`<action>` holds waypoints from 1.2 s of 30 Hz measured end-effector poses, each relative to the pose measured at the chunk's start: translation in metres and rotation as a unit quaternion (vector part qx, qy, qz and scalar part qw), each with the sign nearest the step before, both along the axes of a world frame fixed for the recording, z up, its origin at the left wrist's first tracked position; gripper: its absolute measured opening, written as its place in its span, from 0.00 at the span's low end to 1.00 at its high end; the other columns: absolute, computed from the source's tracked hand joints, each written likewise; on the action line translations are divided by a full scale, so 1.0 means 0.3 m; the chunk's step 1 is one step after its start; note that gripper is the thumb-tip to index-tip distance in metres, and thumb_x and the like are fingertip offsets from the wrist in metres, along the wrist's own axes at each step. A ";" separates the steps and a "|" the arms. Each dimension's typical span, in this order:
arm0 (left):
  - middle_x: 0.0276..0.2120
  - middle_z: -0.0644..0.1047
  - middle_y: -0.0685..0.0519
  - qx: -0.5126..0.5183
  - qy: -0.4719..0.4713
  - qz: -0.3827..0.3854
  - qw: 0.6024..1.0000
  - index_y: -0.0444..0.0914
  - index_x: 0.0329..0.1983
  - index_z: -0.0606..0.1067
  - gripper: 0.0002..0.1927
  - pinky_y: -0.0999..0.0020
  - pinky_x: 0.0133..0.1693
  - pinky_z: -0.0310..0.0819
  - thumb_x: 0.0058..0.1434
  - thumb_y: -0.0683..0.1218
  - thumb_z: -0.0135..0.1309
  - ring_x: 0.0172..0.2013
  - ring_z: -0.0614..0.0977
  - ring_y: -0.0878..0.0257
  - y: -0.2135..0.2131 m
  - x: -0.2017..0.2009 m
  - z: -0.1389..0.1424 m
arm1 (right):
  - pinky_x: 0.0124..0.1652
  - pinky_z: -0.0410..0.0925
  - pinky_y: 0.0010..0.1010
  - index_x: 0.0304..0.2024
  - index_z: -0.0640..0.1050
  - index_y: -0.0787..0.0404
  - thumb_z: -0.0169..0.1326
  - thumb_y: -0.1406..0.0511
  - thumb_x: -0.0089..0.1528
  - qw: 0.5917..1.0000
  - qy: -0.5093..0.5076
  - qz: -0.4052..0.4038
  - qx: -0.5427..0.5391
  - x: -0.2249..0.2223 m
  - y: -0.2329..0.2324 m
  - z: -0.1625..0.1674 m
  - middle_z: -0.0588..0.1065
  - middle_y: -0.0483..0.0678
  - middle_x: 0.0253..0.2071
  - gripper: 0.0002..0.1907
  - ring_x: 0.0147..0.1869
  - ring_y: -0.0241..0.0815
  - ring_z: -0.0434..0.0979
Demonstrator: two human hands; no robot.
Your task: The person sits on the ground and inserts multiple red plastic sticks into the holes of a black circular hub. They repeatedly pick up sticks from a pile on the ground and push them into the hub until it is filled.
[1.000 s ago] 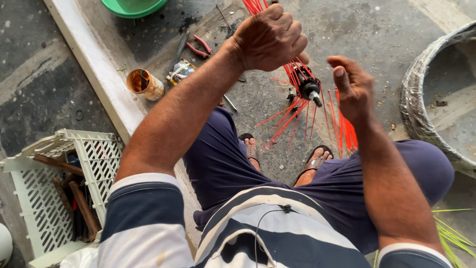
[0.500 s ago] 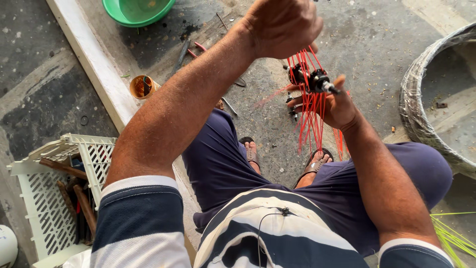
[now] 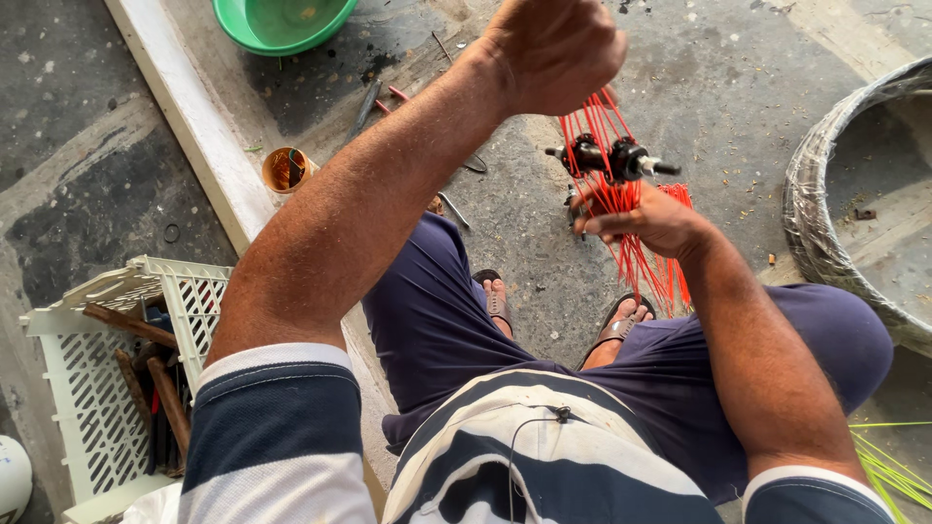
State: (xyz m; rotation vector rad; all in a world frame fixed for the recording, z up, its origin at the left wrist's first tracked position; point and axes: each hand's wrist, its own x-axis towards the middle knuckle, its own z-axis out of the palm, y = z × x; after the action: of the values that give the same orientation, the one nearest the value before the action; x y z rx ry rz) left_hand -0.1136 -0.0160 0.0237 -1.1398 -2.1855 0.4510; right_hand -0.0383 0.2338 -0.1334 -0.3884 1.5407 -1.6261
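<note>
Striped cloth of the person's shirt [image 3: 544, 466] is filling the bottom of the view, and below it the dark blue shorts [image 3: 437, 330] and two sandalled feet [image 3: 621, 325] are resting on the floor. The person is sitting low, so the work is staying close over the knees.

The right hand [image 3: 646, 218] is closing its fingers around a bundle of red strands [image 3: 646, 262], just under a small black hub [image 3: 612, 157] from which the strands are spreading. Holding it there is probably keeping the hub steady while the loose ends are hanging down toward the feet. The left hand [image 3: 553, 49] is raised higher, closed into a fist, and the upper ends of the red strands are running up to it; it seems to be gripping and pulling them tight, though the fingers are hidden from this side.

At the left a white crate [image 3: 92, 388] is holding wooden-handled tools, near enough to reach. Further away a small tin [image 3: 286, 170] is standing beside a pale concrete kerb [image 3: 194, 126], and some metal tools [image 3: 374, 97] are lying past it. A green basin [image 3: 282, 21] is sitting at the top edge. On the right a large wrapped coil [image 3: 815, 223] is lying, and yellow-green strands [image 3: 888, 466] are showing at the lower corner. The floor [image 3: 738, 87] is rough grey concrete, stained and dusty, in daylight.
</note>
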 end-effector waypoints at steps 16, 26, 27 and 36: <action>0.15 0.71 0.52 0.264 -0.193 0.111 0.938 0.40 0.27 0.68 0.43 0.59 0.18 0.69 0.52 0.85 0.48 0.15 0.75 0.59 -0.127 0.220 -0.432 | 0.52 0.61 0.43 0.31 0.84 0.45 0.61 0.53 0.66 0.531 0.659 -0.185 0.500 0.078 0.244 -0.011 0.77 0.41 0.28 0.10 0.44 0.45 0.77; 0.43 0.79 0.46 0.317 -0.481 0.055 0.815 0.41 0.48 0.75 0.29 0.52 0.43 0.74 0.51 0.62 0.69 0.44 0.81 0.46 -0.061 0.311 -0.676 | 0.50 0.58 0.33 0.30 0.80 0.48 0.55 0.68 0.61 0.395 0.751 -0.084 0.522 0.044 0.294 0.322 0.72 0.40 0.27 0.08 0.33 0.37 0.68; 0.45 0.78 0.44 0.304 -0.506 0.041 0.806 0.40 0.51 0.74 0.31 0.51 0.44 0.75 0.48 0.58 0.69 0.45 0.80 0.45 -0.073 0.302 -0.665 | 0.51 0.59 0.34 0.29 0.80 0.49 0.55 0.69 0.60 0.388 0.758 -0.075 0.519 0.042 0.271 0.360 0.72 0.40 0.27 0.08 0.33 0.37 0.68; 0.61 0.78 0.46 0.549 -0.570 -0.008 0.611 0.42 0.59 0.76 0.22 0.60 0.55 0.83 0.68 0.56 0.60 0.51 0.85 0.59 -0.068 0.345 -0.432 | 0.53 0.61 0.32 0.26 0.77 0.54 0.59 0.64 0.61 0.355 0.815 -0.028 0.457 0.068 0.017 0.500 0.73 0.43 0.29 0.08 0.39 0.39 0.74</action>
State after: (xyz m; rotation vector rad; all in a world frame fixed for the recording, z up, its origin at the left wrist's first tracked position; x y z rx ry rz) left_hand -0.0100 -0.0365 -0.1059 -0.6341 -2.5018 -1.9353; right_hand -0.0177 0.2388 0.0167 -1.4696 3.3876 0.6477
